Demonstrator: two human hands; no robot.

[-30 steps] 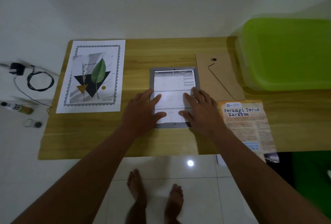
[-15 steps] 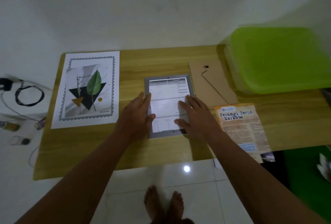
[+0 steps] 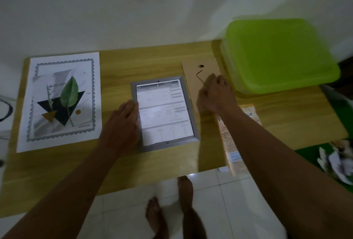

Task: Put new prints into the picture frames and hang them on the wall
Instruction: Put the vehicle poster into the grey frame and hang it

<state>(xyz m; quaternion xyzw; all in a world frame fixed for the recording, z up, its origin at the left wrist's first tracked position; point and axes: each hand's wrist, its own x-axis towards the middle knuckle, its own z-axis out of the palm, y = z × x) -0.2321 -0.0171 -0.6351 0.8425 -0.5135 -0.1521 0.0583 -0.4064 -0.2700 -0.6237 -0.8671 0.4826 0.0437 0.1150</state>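
Note:
A grey picture frame (image 3: 185,93) lies face down in the middle of the wooden table (image 3: 133,63), with a white printed sheet (image 3: 164,112) lying inside it. My left hand (image 3: 122,122) rests flat on the frame's left edge, fingers together. My right hand (image 3: 215,93) lies on the brown cardboard backing board (image 3: 198,72) just right of the frame, fingers curled on its stand flap; a grip is not clear. A leaf print (image 3: 61,101) with a grey border lies flat at the table's left end.
A green plastic lidded box (image 3: 277,55) stands at the back right. An orange printed poster (image 3: 235,149) lies under my right forearm, overhanging the front edge. A black cable loop (image 3: 5,109) lies on the floor at left. Crumpled paper (image 3: 340,160) sits at far right. My bare feet (image 3: 172,208) stand below.
My right hand left the sheet in the frame and moved right and back onto the cardboard backing board. My left hand slid to the frame's left edge. The camera tilted down and closer.

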